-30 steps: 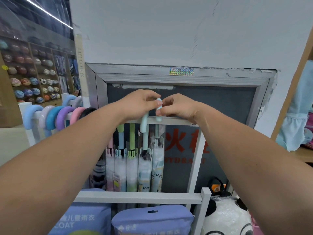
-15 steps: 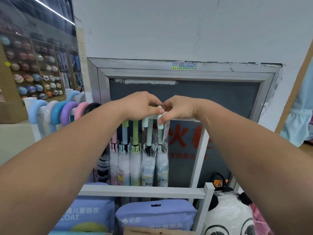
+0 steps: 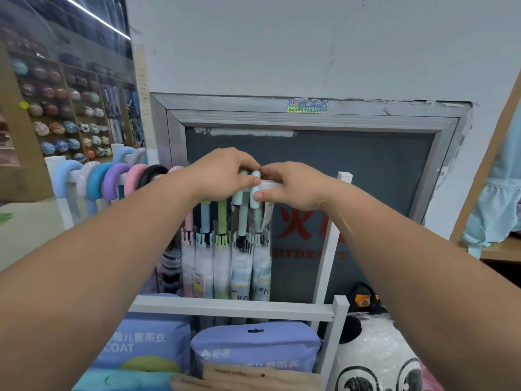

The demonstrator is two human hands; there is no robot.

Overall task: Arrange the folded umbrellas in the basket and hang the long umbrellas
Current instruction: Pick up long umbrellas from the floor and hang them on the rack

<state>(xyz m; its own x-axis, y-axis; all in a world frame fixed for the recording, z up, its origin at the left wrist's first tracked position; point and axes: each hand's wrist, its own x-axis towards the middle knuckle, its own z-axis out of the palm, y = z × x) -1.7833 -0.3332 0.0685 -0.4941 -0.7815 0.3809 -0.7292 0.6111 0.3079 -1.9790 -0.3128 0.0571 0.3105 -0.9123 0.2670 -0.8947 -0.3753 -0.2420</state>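
1. Mint handle (image 3: pixel 255 190) of rightmost long umbrella (image 3: pixel 260 266) sat hooked over white rail (image 3: pixel 298 184).
2. Right hand (image 3: pixel 290 187) fingers (image 3: pixel 260 196) pinched it; left hand (image 3: pixel 225 176) fingers curled over neighbour handle (image 3: pixel 239 191).
3. Risk: if hook seated shallow, letting go could drop it.

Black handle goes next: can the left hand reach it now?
Probably yes: the black handle hangs on the rail, top uncovered, near the left hand, once that hand releases the mint handle.

Pastel-handled long umbrellas (image 3: pixel 222 261) hanging upright side by side from the white rail (image 3: pixel 270 184), two mint ones rightmost
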